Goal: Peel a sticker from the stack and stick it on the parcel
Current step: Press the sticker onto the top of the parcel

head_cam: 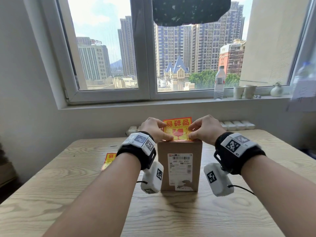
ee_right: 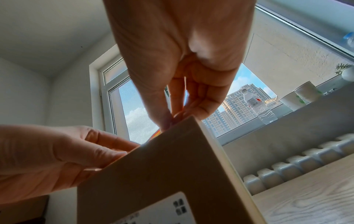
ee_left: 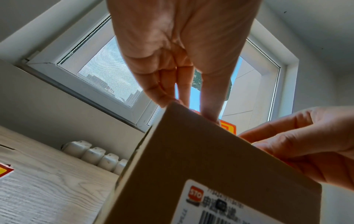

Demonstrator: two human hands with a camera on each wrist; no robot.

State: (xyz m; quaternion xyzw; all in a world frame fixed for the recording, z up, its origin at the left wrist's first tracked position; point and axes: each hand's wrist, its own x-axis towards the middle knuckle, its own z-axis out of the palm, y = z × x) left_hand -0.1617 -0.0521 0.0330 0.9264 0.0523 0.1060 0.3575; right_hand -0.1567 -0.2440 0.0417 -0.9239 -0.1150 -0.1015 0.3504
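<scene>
A brown cardboard parcel (head_cam: pixel 179 166) stands upright mid-table, its white shipping label facing me. A red and yellow sticker (head_cam: pixel 177 129) stands just above the parcel's top edge, lower edge at the top face. My left hand (head_cam: pixel 165 132) pinches its left side and my right hand (head_cam: pixel 193 132) pinches its right side. In the left wrist view the left hand (ee_left: pixel 182 68) reaches the parcel (ee_left: pixel 191 166) top corner, a bit of sticker (ee_left: pixel 228 127) showing. In the right wrist view the right hand (ee_right: pixel 182 68) pinches at the parcel (ee_right: pixel 153 174) corner. The sticker stack (head_cam: pixel 108 159) lies left, partly behind my forearm.
The wooden table (head_cam: pixel 68 185) runs to the wall below the window. A white radiator (head_cam: pixel 237 124) sits behind its far edge. On the sill stand a water bottle (head_cam: pixel 219 82), two paper cups (head_cam: pixel 244 91) and a small vase (head_cam: pixel 276 90).
</scene>
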